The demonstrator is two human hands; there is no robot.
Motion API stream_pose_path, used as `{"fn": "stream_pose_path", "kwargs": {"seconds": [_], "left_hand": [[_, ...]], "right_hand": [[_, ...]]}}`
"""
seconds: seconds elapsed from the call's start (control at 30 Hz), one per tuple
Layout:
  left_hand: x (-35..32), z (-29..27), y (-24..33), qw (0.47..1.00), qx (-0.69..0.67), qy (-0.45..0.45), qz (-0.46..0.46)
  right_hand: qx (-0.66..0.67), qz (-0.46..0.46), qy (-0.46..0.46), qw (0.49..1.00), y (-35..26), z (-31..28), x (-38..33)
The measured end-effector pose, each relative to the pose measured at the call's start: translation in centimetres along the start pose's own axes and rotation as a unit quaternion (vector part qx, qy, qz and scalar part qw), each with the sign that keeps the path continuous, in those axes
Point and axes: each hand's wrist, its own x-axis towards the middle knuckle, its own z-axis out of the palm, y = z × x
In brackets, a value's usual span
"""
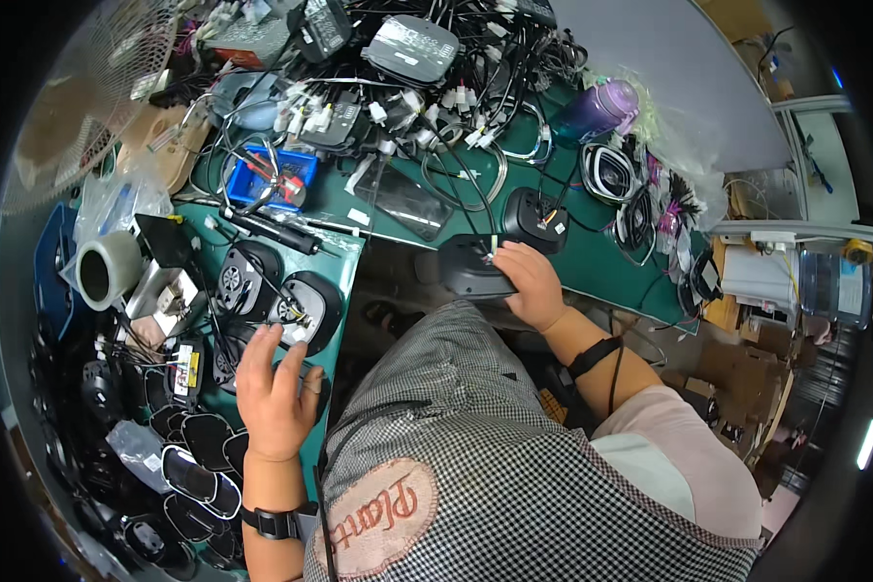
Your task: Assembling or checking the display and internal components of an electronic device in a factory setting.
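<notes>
In my right hand (532,283) is a black rounded plastic housing (475,269) with a cable running up from it, held just over the near edge of the green bench. A second black housing (536,220), with wires coming out of its middle, lies on the bench right beside it. My left hand (277,393) has its fingers apart, over the left bench. Close to its fingertips lies an open black housing (304,311) with white connectors inside. Another black housing (247,279) with a round grille rests behind that one.
A power screwdriver (274,231) lies near a blue tray (272,177) of hand tools. Cables and connectors heap up at the back, beside a purple bottle (601,109). On the left are a tape roll (108,271), a fan (87,107) and several black frames (207,441).
</notes>
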Motion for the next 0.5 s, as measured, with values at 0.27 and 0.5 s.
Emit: {"fn": "stream_pose_path", "kwargs": {"seconds": [0.27, 0.5], "left_hand": [[1.1, 1.4, 0.3, 0.999, -0.010, -0.046, -0.013], [1.7, 1.7, 0.3, 0.997, -0.016, -0.068, -0.019]], "right_hand": [[-0.032, 0.117, 0.016, 0.992, 5.7, 2.4, -4.7], [-0.122, 0.120, -0.009, 0.985, 9.8, 3.0, -3.0]]}}
